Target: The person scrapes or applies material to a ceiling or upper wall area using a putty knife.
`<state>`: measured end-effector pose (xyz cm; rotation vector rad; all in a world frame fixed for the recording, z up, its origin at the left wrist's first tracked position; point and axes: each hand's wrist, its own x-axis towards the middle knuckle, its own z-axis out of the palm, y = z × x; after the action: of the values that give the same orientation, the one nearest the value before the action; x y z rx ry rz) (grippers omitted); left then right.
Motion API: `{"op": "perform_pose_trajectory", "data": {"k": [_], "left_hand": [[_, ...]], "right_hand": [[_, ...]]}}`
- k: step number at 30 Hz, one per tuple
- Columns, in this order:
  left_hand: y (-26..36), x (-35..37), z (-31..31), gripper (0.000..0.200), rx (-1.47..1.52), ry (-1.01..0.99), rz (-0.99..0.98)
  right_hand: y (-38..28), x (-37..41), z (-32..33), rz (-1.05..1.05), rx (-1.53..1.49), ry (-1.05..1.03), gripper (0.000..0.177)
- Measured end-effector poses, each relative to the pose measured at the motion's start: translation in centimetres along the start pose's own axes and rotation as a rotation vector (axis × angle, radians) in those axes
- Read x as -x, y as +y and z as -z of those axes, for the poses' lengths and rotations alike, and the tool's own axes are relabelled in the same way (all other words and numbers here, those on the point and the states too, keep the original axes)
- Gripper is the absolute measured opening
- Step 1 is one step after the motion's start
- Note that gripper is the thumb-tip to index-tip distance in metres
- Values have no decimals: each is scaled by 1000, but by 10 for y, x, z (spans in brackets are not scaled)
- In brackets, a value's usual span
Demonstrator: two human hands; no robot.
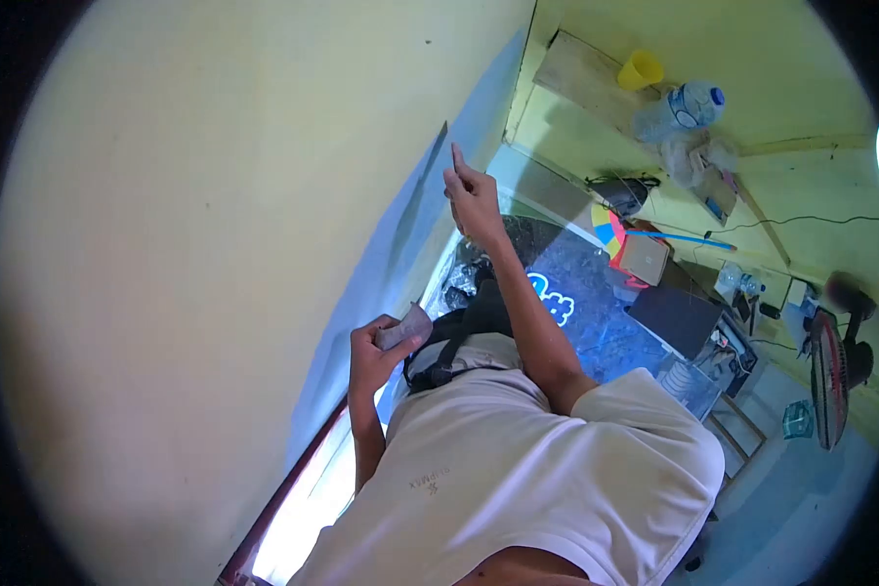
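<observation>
My left hand (373, 354) is closed on a folded grey sheet (404, 327) that looks like sandpaper, held between thumb and fingers at waist height, close to the wall. Up ahead, my right hand (476, 207) reaches out with the index finger stretched toward the wall and the other fingers partly curled; nothing shows in it. The wall (215, 215) is cream-yellow, with a blue band (386, 239) along its lower part. A dark shadow falls on the blue beside my right fingertip.
A wooden shelf (583, 78) holds a yellow cup (641, 70) and a large plastic bottle (682, 110). On the right stand a fan (828, 381) and a dark flat-topped box or table (676, 317). Blue patterned flooring (596, 342) lies below. A bright opening (308, 503) is at lower left.
</observation>
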<state>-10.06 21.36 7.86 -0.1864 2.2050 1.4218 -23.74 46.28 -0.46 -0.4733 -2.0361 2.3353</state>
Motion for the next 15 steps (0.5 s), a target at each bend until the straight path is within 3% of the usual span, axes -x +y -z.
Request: {"op": "perform_pose_trajectory", "data": {"k": [3, 6, 11, 15], "left_hand": [[-3, 2, 3, 25, -2, 7, -34], [-2, 6, -1, 25, -8, 13, -38], [-6, 9, -1, 24, -21, -17, -85], [-10, 18, -6, 25, 18, 34, -124]], "right_hand": [[-8, 17, -11, 157, 115, -22, 54], [-14, 12, -4, 8, -9, -52, 56], [-7, 25, -9, 98, 153, -65, 62], [-5, 4, -5, 86, -12, -118, 75]]}}
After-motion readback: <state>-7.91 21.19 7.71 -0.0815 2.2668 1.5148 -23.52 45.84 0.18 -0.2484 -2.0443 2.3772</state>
